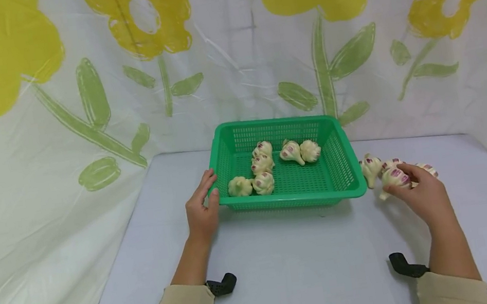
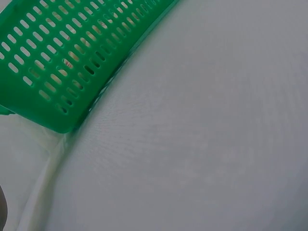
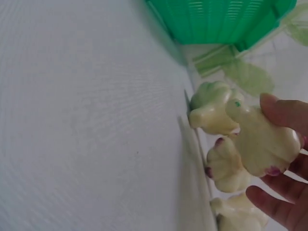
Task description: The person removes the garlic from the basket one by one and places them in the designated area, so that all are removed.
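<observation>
My right hand [image 1: 427, 193] pinches a garlic bulb [image 1: 395, 178] between thumb and fingers, to the right of the green basket. In the right wrist view this garlic bulb [image 3: 264, 139] is pale with purple patches, its stem pointing away from the palm. Beneath and behind it more garlic bulbs [image 3: 226, 166] lie on the table, one [image 1: 370, 168] close by the basket's right side. My left hand [image 1: 202, 212] touches the left rim of the green basket [image 1: 285, 199], its fingers fairly straight. Several garlic bulbs [image 1: 240, 186] lie inside, mostly in the left half.
The basket stands toward the back of a table with a white cover [image 1: 288, 270]. Behind it hangs a white curtain [image 1: 232, 70] printed with yellow flowers and green leaves. Black wrist devices [image 1: 222, 285] sit at both cuffs.
</observation>
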A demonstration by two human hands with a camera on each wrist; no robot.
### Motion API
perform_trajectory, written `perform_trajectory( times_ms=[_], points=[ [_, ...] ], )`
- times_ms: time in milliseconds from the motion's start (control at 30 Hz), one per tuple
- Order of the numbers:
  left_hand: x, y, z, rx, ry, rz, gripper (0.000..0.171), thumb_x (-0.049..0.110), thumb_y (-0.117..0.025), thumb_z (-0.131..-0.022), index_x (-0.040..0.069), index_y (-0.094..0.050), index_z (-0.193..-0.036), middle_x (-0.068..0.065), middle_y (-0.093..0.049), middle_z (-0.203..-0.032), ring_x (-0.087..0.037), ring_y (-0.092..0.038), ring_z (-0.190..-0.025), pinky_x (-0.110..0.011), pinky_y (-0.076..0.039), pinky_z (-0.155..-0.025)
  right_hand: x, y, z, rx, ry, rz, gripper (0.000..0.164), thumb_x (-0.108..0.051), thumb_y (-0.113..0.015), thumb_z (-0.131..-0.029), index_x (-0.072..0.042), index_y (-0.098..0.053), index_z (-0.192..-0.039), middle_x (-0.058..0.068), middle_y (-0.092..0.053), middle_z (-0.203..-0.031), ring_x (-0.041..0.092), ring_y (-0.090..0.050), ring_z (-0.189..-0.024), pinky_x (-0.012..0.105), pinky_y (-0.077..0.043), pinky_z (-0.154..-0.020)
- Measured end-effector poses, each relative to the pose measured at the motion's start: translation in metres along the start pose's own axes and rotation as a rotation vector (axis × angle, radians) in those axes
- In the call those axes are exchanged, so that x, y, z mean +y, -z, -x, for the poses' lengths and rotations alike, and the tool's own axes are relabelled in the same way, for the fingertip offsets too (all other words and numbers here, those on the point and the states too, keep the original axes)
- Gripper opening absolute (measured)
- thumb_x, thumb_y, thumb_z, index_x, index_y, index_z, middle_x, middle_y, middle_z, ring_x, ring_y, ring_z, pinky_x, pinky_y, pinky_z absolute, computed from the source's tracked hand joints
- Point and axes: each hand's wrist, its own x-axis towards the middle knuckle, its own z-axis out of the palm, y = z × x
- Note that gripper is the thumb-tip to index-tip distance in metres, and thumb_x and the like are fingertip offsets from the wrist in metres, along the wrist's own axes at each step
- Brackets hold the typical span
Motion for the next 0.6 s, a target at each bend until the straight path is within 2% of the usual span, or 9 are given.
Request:
perform_trajectory(
  times_ms=[133,267,600],
  points=[
    [-0.001,0.0,0.0,-0.002,0.003,-0.002,0.031,-0.013,-0.054,-0.088,-0.017,-0.062,-0.118,-0.032,-0.059,-0.128,-0.049,-0.053,-0.124,-0.02,-0.04,-0.109,0.002,-0.004,-0.002,-0.043,-0.008,0.002,0.079,-0.047,-0.068,-0.089,-0.007,-0.039,-0.15,0.028,-0.043,-0.147,0.049,-0.041,-0.128,0.063,-0.043,-0.092],
    [-0.001,0.0,0.0,-0.004,0.008,-0.002,0.032,-0.012,-0.054,-0.088,-0.017,-0.062,-0.118,-0.032,-0.059,-0.129,-0.049,-0.053,-0.125,-0.02,-0.039,-0.109,0.003,-0.007,-0.003,-0.055,-0.015,0.001,0.079,-0.046,-0.07,-0.088,-0.005,-0.039,-0.149,0.029,-0.042,-0.147,0.05,-0.04,-0.13,0.065,-0.041,-0.095],
    [-0.002,-0.001,0.001,-0.01,0.01,0.0,0.031,-0.012,-0.054,-0.088,-0.017,-0.062,-0.118,-0.032,-0.059,-0.129,-0.051,-0.052,-0.124,-0.021,-0.039,-0.11,0.009,-0.011,-0.005,-0.11,-0.062,0.007,0.084,-0.051,-0.068,-0.088,-0.002,-0.037,-0.149,0.033,-0.042,-0.144,0.05,-0.042,-0.126,0.064,-0.044,-0.091]
  ],
)
